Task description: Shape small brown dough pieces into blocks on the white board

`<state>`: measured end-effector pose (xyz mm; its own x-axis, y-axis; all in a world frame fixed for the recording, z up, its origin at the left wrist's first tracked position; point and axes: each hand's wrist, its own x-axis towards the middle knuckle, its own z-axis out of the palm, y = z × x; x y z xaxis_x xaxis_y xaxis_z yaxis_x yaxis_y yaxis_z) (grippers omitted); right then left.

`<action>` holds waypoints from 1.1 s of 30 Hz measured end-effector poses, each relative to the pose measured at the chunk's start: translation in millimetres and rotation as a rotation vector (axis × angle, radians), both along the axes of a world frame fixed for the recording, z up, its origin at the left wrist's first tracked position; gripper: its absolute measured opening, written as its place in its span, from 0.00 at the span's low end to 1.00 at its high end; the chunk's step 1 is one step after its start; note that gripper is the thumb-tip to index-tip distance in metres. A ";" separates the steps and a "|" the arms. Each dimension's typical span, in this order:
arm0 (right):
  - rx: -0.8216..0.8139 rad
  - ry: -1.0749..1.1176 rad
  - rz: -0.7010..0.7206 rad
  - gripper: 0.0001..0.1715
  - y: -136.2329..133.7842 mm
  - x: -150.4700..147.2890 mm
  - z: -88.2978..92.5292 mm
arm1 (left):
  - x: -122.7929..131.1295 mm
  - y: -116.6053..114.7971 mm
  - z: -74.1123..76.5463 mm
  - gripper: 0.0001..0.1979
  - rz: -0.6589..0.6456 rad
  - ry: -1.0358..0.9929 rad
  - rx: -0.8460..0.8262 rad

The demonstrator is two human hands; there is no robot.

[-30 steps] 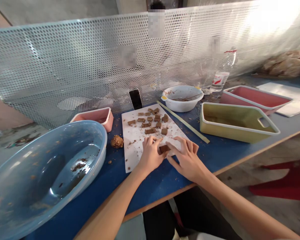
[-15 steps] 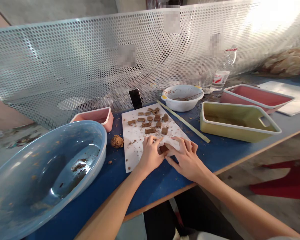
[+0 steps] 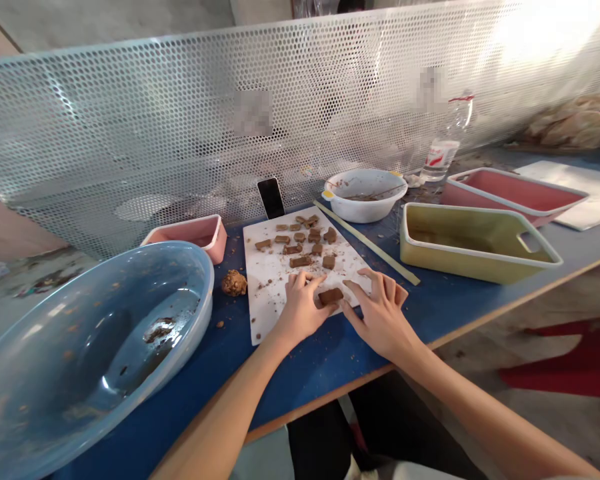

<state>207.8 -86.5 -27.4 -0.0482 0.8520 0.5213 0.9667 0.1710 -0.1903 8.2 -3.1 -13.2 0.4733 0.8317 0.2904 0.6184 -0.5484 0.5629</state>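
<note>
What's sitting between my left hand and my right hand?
A small brown block, near the close edge of the white board, lies between your left hand and right hand, shown in the head view.

Blocks (image 3: 331, 297) are coloured brown; board (image 3: 269, 319) is coloured white, speckled with brown crumbs (image 3: 259, 336). Tabletop (image 3: 300, 390) is coloured blue, edged in tan. Big basin (image 3: 187, 357) is tinted blue, spotted with brown. Bowl (image 3: 365, 213) is coloured white, tabbed in yellow. Long bin (image 3: 470, 262) is finished in olive, rimmed in white. Stool (image 3: 570, 363) is coloured red. Screen (image 3: 155, 127) is coloured silver-grey, patterned with holes
</note>
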 end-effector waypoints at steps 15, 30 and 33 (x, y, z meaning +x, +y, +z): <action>0.048 -0.017 -0.454 0.34 34.8 156.8 61.1 | -18.8 12.1 23.0 0.18 -0.146 -0.022 -0.037; -0.068 -0.010 -0.573 0.35 21.5 215.7 56.9 | -21.1 15.7 12.1 0.26 -0.179 0.079 -0.041; -0.065 -0.075 -0.574 0.33 21.6 217.8 53.3 | -21.7 16.2 9.1 0.27 -0.162 0.089 -0.026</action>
